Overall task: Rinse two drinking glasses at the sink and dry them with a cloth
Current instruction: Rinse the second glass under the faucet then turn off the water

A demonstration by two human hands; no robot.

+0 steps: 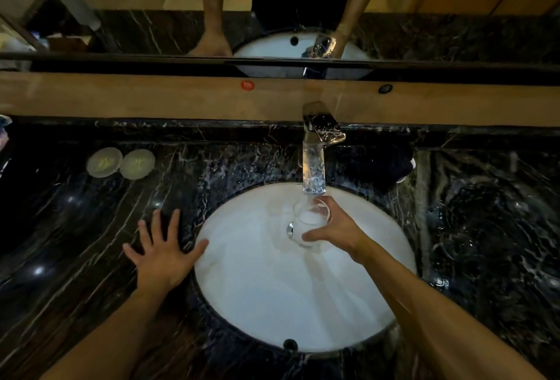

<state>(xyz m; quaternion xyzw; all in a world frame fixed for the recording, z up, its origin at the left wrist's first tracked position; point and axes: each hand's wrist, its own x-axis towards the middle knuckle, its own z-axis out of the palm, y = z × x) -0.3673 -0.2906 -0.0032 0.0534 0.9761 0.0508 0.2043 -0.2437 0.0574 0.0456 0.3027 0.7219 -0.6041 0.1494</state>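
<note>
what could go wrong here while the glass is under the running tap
The right hand alone grips the wet glass over the hard basin, so it could slip and chip. Water from the faucet may splash onto the marble counter, where the left hand rests flat.

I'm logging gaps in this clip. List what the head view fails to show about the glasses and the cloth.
- Second glass: not identifiable; only one glass shows, in the right hand.
- Drying cloth: uncertain; a dark bundle behind the faucet is lost in shadow.
- Water level in the glass: blurred by foam and the stream.
- Two pale discs: too dim to identify.
</note>
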